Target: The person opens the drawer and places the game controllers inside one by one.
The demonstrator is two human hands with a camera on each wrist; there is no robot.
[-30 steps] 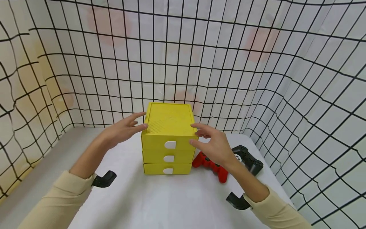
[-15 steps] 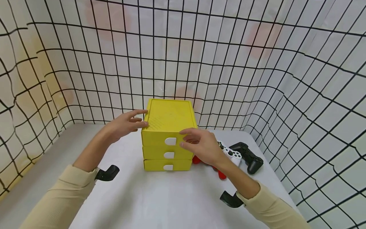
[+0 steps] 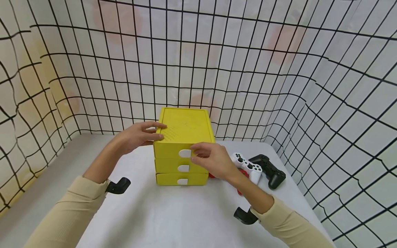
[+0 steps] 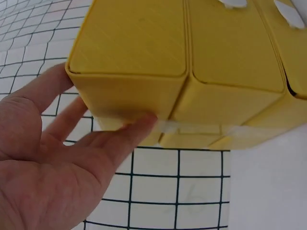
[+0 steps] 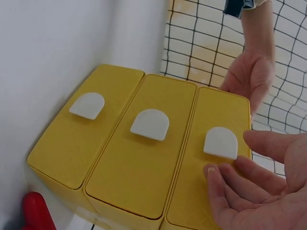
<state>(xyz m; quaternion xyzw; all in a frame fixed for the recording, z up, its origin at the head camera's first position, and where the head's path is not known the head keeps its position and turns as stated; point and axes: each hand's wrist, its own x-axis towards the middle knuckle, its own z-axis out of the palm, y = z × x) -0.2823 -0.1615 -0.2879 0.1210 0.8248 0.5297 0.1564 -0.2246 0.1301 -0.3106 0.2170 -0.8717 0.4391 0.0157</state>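
Note:
A yellow three-drawer box (image 3: pixel 186 125) stands on the white tabletop, each drawer front bearing a white tab handle. My left hand (image 3: pixel 135 138) touches its upper left side; in the left wrist view the thumb lies at the top edge and extended fingers lie along the side wall. My right hand (image 3: pixel 215 160) is at the top drawer, its fingertips right at the edge of the white tab handle (image 5: pixel 220 142). In the right wrist view the thumb is apart from the other fingers, which are slightly bent beside that handle. All drawers look closed.
Right of the box lie a white game controller (image 3: pixel 250 167), a black game controller (image 3: pixel 269 169) and a red game controller (image 3: pixel 243 173), the last partly hidden behind my right arm. A black wire grid (image 3: pixel 192 79) fences the back and sides of the tabletop (image 3: pixel 183 220).
My right hand has moved left from the box's upper right edge to the top drawer's handle. The left hand has shifted slightly right onto the box's upper left edge. The box looks unmoved.

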